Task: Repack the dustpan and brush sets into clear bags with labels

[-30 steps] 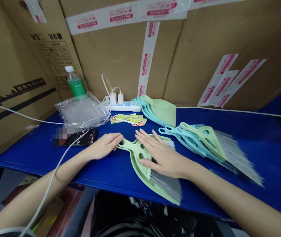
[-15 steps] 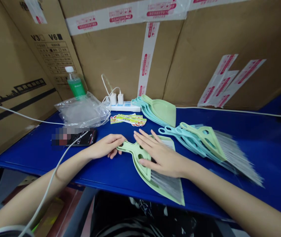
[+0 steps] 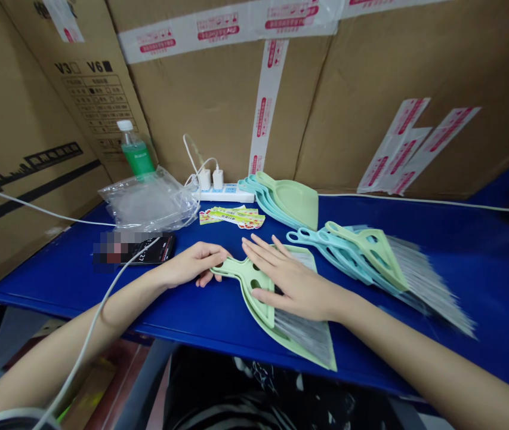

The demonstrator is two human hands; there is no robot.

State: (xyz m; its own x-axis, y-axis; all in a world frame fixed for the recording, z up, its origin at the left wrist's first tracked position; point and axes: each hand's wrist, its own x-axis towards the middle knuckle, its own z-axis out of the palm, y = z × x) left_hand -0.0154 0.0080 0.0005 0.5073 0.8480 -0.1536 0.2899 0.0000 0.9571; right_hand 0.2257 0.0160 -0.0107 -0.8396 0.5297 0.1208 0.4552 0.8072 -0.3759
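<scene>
A pale green hand brush (image 3: 261,301) with grey bristles lies on a matching green dustpan (image 3: 254,319) near the table's front edge. My left hand (image 3: 198,264) pinches the stacked handle ends of both between thumb and fingers. Flat on the brush rests my right hand (image 3: 296,286), fingers stretched out, covering part of its head and bristles. To the right is a pile of other hand brushes (image 3: 366,254), several blue with a green one on top. Behind it sits a stack of dustpans (image 3: 296,200), green over blue.
Colourful paper labels (image 3: 231,217) lie before a white power strip (image 3: 225,192) with plugged chargers. Clear plastic bags (image 3: 149,200), a green bottle (image 3: 138,156) and a phone (image 3: 160,249) are at left. A white cable (image 3: 102,307) crosses over my left forearm. Cardboard (image 3: 218,89) walls the back.
Almost nothing differs. The dustpan and brush have shifted very slightly, with both hands staying in the same places on them.
</scene>
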